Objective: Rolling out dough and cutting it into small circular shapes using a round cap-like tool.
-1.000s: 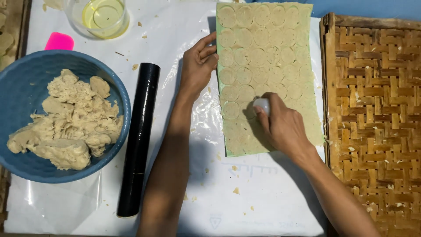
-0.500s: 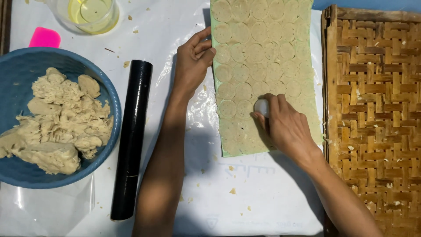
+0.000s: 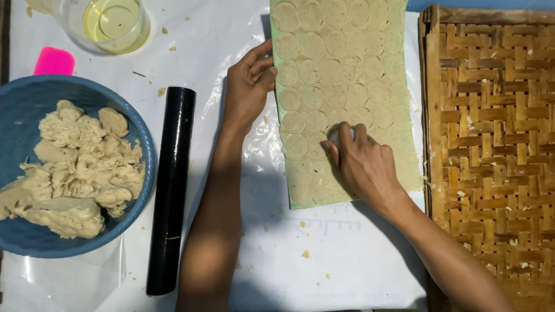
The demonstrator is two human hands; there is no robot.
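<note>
White plastic sheeting (image 3: 347, 260) covered the counter, crinkled and dotted with small crumbs of dough. On it lay a long rolled-out dough sheet (image 3: 347, 86) — pale beige with a faint green edge along its left and lower sides, thin and flat, and stamped nearly all over with rows of close-set circles. Only the strip nearest the person looked unmarked.

The right hand (image 3: 364, 164) was closed over a small white round cutter (image 3: 335, 136), pressing it down onto the dough sheet at its lower middle; only a sliver of the cutter showed above the fingers. The left hand (image 3: 248, 86) lay open, fingers loosely extended, its fingertips touching the left edge of the dough sheet and the palm resting on the plastic.

Just left of the left forearm lay a black rolling pin (image 3: 170, 190), set lengthwise on the plastic. Beside that sat a blue bowl (image 3: 23, 104) holding a lumpy heap of raw dough (image 3: 75, 167) — the same beige, rough and torn-looking. Beyond the bowl were a bright pink scraper (image 3: 54, 60) and a clear cup of yellowish oil (image 3: 113, 20). A woven bamboo tray (image 3: 491, 144) lay along the right side, just beside the dough sheet, with a few crumbs on its weave.
</note>
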